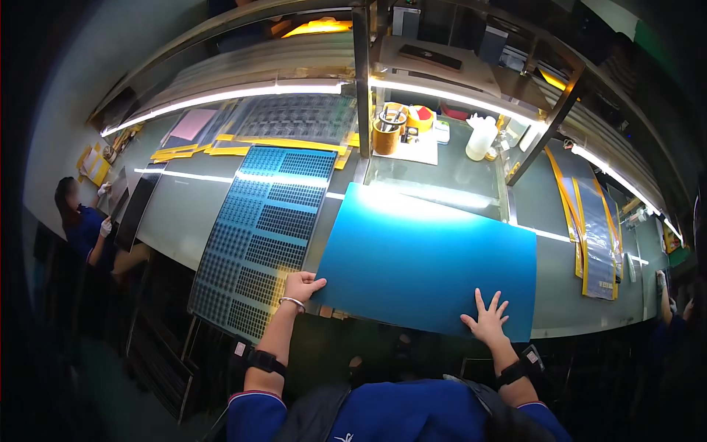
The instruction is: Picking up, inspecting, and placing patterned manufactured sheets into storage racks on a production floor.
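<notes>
Clock positions taken from the sheet's centre, 12 pointing away from the wearer.

Glossy blue rectangular sheet (420, 265): lies flat on the counter (556, 295), directly before the wearer, near edge roughly along the counter's front. Lamp glare whitens its 12 o'clock side.

Left hand (298, 287), at 8 o'clock: fingers bent, apparently pinching the sheet's edge close to the corner, thumb on top; what lies underneath is hidden. Right hand (487, 320), at 5 o'clock: fingers spread over the surface, gripping nothing. Judgement: one hand controls the edge while the other steadies the sheet, the wide spread sharing out the pressure.

At 9 o'clock, just beside: a blue panel with black grid pattern (258, 236), overhanging the counter's front, probably kept within reach. At 10–11 o'clock: patterned transparent films with yellow borders (294, 118). At 3 o'clock: yellow-edged film strips (595, 239).

Near 12 o'clock: brown pen cup (387, 136) and white bottle (481, 138), likely set back to free working room; above them, a lit tube lamp (456, 100). Far out at 9 o'clock: a gloved co-worker (87, 225).
</notes>
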### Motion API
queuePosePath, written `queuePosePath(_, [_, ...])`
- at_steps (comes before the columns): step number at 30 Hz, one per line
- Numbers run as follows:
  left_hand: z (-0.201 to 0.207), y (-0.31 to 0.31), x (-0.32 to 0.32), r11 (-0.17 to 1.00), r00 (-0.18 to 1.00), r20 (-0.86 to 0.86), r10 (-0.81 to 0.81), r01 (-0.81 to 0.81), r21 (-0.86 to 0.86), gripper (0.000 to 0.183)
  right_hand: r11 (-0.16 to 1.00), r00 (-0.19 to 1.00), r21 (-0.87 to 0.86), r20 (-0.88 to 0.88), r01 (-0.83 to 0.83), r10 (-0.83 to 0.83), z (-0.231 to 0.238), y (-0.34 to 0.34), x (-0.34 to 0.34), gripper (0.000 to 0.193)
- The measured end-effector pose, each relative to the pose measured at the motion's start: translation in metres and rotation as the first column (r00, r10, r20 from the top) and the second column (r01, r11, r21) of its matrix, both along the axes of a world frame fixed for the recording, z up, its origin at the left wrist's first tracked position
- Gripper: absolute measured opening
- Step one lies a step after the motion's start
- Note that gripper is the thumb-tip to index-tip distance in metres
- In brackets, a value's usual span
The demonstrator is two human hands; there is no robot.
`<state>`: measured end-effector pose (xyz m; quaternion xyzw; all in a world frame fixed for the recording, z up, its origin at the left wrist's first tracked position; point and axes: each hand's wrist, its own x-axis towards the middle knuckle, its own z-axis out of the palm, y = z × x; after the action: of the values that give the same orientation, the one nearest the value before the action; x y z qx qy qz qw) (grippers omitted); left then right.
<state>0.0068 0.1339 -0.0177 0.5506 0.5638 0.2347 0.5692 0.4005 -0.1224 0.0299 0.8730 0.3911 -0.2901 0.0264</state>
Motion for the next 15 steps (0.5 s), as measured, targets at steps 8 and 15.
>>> queuePosePath(8, [0.068, -0.099, -0.083, 0.834, 0.595, -0.798, -0.097, 0.486, 0.261, 0.077, 0.958, 0.995, 0.276, 0.080, -0.075, 0.055, 0.004, 0.058, -0.017, 0.071])
queuePosePath(15, [0.024, -0.142, -0.142, 0.731, 0.509, -0.859, -0.054, 0.606, 0.313, 0.066, 0.473, 0.559, 0.736, -0.155, -0.484, 0.814, 0.011, 0.257, -0.169, 0.043])
